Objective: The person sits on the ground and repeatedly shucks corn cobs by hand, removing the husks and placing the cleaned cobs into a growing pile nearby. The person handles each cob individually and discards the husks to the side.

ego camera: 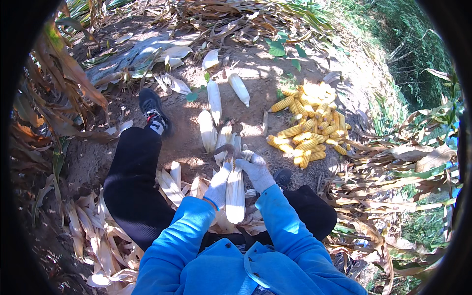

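An ear of corn in its pale husk lies lengthwise between my forearms, its tip pointing away from me. My left hand, in a whitish knit glove, grips the ear near its far end from the left side. On the other side my right hand, also gloved, has its fingers closed on the husk at that tip. A dark brown curved piece shows just beyond my fingers; whether it is dried silk or something else I cannot tell. Just past my hands, several unhusked ears rest on the soil.
A pile of husked yellow corn cobs lies to the right. Loose husks cover the ground at the left and between my legs. Dry corn stalks border the right side, and more dry leaves stand at the left. My shoe is ahead left.
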`<action>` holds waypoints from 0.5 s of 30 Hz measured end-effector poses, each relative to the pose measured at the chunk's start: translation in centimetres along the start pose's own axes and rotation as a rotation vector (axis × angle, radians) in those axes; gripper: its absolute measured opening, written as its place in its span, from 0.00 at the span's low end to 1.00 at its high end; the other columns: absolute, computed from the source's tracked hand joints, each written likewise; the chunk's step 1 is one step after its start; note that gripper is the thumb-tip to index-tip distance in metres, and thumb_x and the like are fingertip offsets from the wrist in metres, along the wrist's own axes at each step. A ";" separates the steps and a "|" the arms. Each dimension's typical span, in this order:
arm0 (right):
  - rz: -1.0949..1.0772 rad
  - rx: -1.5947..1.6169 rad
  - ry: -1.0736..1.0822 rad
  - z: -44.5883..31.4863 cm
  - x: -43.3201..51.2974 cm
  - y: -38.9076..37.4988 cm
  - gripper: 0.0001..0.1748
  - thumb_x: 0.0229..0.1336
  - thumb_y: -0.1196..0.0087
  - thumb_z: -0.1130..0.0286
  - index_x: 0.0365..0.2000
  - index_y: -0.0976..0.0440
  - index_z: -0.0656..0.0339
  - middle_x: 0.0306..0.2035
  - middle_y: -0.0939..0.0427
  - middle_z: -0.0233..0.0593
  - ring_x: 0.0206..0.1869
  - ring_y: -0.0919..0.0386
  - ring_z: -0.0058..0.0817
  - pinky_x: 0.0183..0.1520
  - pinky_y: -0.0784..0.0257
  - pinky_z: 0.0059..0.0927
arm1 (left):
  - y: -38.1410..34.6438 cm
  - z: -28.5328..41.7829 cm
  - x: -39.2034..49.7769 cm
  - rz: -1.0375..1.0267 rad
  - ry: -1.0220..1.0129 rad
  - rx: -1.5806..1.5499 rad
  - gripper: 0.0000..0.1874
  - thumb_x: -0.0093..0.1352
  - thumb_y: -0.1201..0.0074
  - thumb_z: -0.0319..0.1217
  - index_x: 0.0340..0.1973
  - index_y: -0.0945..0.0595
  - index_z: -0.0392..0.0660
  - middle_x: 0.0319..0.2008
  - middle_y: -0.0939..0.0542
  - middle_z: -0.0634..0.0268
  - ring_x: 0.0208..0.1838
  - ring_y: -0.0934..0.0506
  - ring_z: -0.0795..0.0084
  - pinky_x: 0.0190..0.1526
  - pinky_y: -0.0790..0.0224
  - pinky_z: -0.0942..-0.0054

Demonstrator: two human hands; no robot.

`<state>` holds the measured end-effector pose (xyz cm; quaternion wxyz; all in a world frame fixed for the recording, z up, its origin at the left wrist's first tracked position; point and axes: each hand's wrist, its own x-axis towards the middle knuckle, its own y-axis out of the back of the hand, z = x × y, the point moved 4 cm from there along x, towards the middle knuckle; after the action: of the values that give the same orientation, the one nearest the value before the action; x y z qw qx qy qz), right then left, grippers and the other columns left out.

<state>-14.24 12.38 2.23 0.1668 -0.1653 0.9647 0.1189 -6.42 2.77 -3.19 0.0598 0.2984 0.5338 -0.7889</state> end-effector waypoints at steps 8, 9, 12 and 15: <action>-0.248 -0.327 -0.002 -1.3 -6.6 0.6 0.16 0.58 0.42 0.68 0.44 0.24 0.67 0.37 0.20 0.44 0.41 0.22 0.28 0.48 0.27 0.30 | 2.5 2.5 1.7 0.005 -0.008 -0.301 0.31 0.72 0.53 0.57 0.55 0.24 0.43 0.42 0.20 0.56 0.40 0.20 0.61 0.42 0.23 0.63; -0.259 -0.334 0.079 -1.2 -6.8 0.6 0.16 0.58 0.42 0.68 0.44 0.24 0.67 0.38 0.20 0.47 0.42 0.22 0.30 0.49 0.27 0.32 | 2.6 2.6 1.8 -0.006 0.001 -0.274 0.31 0.72 0.53 0.58 0.54 0.24 0.43 0.41 0.20 0.55 0.40 0.20 0.61 0.41 0.22 0.62; 0.020 -0.371 0.227 -0.9 -5.4 1.4 0.13 0.60 0.45 0.72 0.44 0.25 0.66 0.38 0.21 0.40 0.41 0.22 0.27 0.47 0.27 0.29 | 2.4 1.7 1.5 0.052 0.038 -0.106 0.31 0.72 0.52 0.58 0.54 0.24 0.43 0.40 0.20 0.55 0.40 0.19 0.60 0.40 0.22 0.61; 0.095 0.108 0.027 0.2 -2.7 0.3 0.07 0.64 0.50 0.75 0.42 0.27 0.62 0.34 0.24 0.31 0.36 0.25 0.18 0.41 0.28 0.22 | 1.2 0.5 0.7 0.013 0.071 0.107 0.29 0.72 0.48 0.53 0.55 0.24 0.41 0.41 0.19 0.54 0.40 0.19 0.61 0.40 0.21 0.62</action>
<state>-11.86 13.44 3.07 0.1567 -0.1116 0.9786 0.0724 -6.67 2.01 -4.41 0.0299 0.3324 0.4907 -0.8049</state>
